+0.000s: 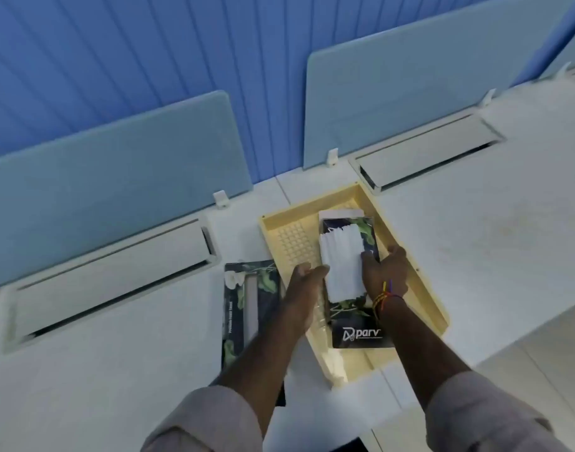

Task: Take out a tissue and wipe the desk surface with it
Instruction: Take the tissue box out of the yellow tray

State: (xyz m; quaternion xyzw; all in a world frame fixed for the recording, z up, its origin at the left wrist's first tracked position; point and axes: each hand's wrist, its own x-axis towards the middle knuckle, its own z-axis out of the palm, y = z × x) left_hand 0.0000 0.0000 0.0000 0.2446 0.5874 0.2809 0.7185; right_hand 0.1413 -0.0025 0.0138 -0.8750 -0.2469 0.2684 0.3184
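Note:
A dark tissue box (356,332) with leaf print lies in a pale yellow tray (289,243) on the white desk (475,243). White tissues (341,256) stick up out of its top. My right hand (385,274) rests on the box's right side, thumb touching the tissues. My left hand (304,288) is at the tissues' left edge, fingers extended; whether it grips them is unclear. A second dark tissue box (247,305) lies on the desk left of the tray, partly hidden by my left arm.
Light blue divider panels (116,164) stand along the desk's back edge. Two white cable flaps (110,272) are set into the desk, one left and one right of the tray. The desk's front edge runs at lower right.

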